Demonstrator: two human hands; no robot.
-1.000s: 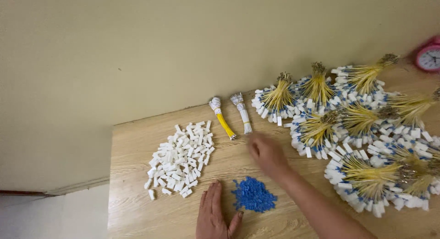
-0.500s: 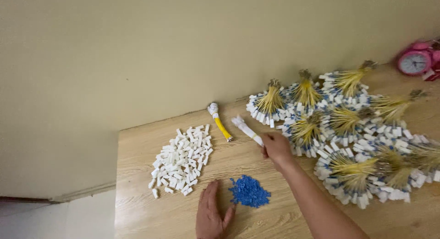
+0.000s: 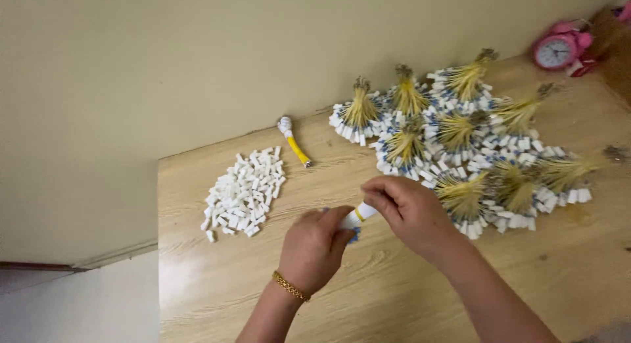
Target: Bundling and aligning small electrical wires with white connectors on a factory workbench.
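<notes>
We have the small white bundle [image 3: 360, 215] pinched between both hands over the table [image 3: 578, 264], left hand [image 3: 315, 245] fingers curled shut on its lower end, right hand [image 3: 409, 210] fingers closed on its top. A loose grip could drop it onto the blue beads [image 3: 355, 236] beneath, or an elbow could sweep the yellow tassel bundles [image 3: 473, 152] close by our right arm

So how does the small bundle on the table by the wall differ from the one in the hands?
The yellow bundle lies free on the table, untouched; the held bundle is pinched between the left hand and right hand. The lying one shows its whole length, yellow with a white end; the held one is mostly hidden, with only a white stretch and a little yellow visible. Both are thin and stick-like.
</notes>
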